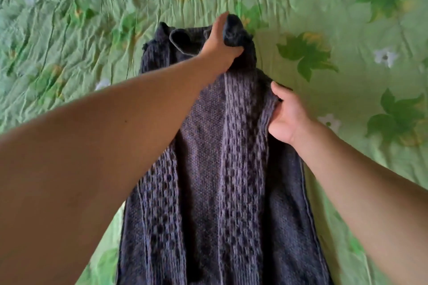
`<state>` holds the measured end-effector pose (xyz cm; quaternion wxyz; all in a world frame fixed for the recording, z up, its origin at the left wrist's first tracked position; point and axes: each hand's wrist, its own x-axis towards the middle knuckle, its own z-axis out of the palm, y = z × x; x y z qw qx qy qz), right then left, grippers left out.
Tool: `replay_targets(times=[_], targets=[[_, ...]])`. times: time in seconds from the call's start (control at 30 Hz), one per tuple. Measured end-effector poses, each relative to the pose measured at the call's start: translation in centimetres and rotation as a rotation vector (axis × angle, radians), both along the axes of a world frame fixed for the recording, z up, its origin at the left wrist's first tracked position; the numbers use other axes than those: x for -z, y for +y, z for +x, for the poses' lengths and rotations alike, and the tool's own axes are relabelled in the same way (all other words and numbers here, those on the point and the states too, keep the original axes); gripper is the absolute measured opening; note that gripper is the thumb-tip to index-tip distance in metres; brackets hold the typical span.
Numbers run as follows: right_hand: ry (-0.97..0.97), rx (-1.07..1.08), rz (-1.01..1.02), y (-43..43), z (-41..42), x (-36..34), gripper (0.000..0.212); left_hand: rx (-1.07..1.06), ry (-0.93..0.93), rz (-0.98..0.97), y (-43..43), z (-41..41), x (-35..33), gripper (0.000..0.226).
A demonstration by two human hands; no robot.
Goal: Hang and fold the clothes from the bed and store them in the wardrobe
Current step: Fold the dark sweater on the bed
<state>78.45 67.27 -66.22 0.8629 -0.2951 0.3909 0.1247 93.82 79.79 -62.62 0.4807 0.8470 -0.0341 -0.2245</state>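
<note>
A dark purple-grey openwork knitted garment point(215, 169) lies flat on a bed. Its long axis runs from 6 o'clock, where it leaves the view, to 12 o'clock. Nearer, the right grip point(286, 115) pinches the garment's 3 o'clock edge about midway along, thumb on top. Farther off, the left grip point(221, 44), arm stretched across, clenches a bunched end of the knit at 12 o'clock. A fold would likely bring that far end toward 6 o'clock, led by the left. A crumpled green flower-printed bedspread point(347, 30) surrounds the garment.

Single wide head-worn view, steeply downward, close above the bed point(347, 104)
</note>
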Motion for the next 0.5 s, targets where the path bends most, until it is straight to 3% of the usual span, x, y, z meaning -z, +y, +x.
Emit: replay_targets(times=[0.17, 0.23, 0.33, 0.4, 0.5], targets=[[0.095, 0.186, -0.076, -2.7, 1.3, -0.2, 0.031, 0.042, 0.064, 0.054, -1.6, 3.5, 0.8, 0.085], [0.158, 0.153, -0.226, -3.3, 1.6, 0.0, 0.03, -0.001, 0.077, 0.003, -2.0, 4.2, 1.8, 0.075], [0.288, -0.006, -0.794, -3.4, 1.5, 0.8, 0.013, 0.023, 0.019, 0.039, -2.2, 4.6, 2.7, 0.055], [0.255, -0.057, -1.09, -3.3, 0.9, 1.0, 0.024, 0.092, -0.092, 0.117, -1.8, 4.0, 2.6, 0.057], [0.099, -0.23, -1.602, -3.1, -0.2, 0.6, 0.035, 0.125, -0.44, 0.205, 0.7, 1.7, 1.5, 0.048]])
